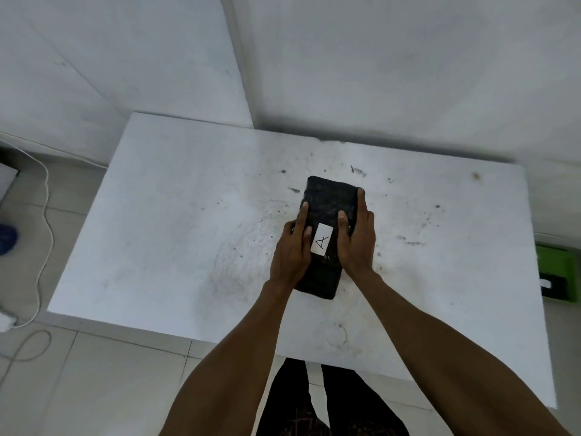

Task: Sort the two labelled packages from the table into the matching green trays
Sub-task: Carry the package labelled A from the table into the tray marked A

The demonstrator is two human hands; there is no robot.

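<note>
**Q:** Hands first: what are they doing?

**Describer:** Both hands are closing around one black, rectangular, plastic-wrapped package (327, 212) near the middle of the tabletop. The left hand (290, 250) is gripping its left long edge, fingers curling over the top. The right hand (356, 243) is clasping the right long edge, fingers stretching toward the far corner. A small white paper label (322, 243) marked with a handwritten "A" is showing between the two thumbs. Whether the package is resting on the surface or already lifting slightly, I cannot tell.

**Q:** Is the second package showing?

**Describer:** No, only this one is appearing in view.

**Q:** How should this step be done well?

**Describer:** My judgement: keeping both palms pressing evenly on the long edges, lifting level, and keeping the label facing up so the letter can be checked against a tray. A bright green plastic tray (558, 272) is peeking in at the right edge, beyond the tabletop and lower down; something dark with a white patch is lying inside it, too cut off to read. Carrying toward it would mean turning right.

**Q:** And the surface and room?

**Describer:** The white rectangular tabletop (176, 215) is looking scuffed, with grey smudges and dark specks. White walls are meeting in a corner behind it. Pale floor tiles (103, 382) are spreading below, with a thin white cable (44, 215) trailing at the left beside a blurry blue object (8, 239).
</note>
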